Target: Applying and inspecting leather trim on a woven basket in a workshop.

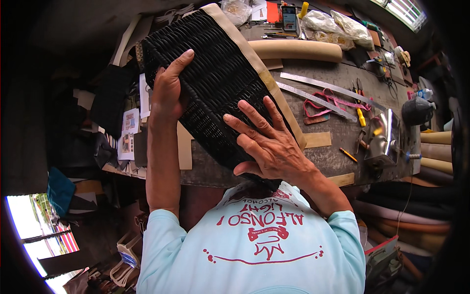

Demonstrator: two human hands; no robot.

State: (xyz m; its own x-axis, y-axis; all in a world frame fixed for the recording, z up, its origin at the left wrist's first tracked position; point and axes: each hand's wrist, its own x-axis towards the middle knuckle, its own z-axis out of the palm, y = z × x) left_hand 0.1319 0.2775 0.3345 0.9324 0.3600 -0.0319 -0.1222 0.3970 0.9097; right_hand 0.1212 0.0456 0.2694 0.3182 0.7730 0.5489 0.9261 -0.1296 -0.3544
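Observation:
A black woven wicker basket [210, 61] is tilted across the front of the workbench, close to my body. A strip of beige leather-like trim [243, 48] runs along its right edge, with a yellowish stretch partway down. My left hand [169, 88] grips the basket's left side, thumb on the weave and the other fingers mostly hidden behind it. Flat on the lower right part of the weave lies my right hand [267, 142], its fingers spread beside the trim. The basket's inside and underside are hidden.
On the workbench [313, 161] lie metal rulers [320, 101], a pink strap [313, 104], a yellow-handled tool [361, 116], a pencil [348, 155] and a metal can [384, 142]. Behind them is a beige roll [298, 51]. Printed sheets [128, 134] sit left; material rolls [435, 152] fill the right.

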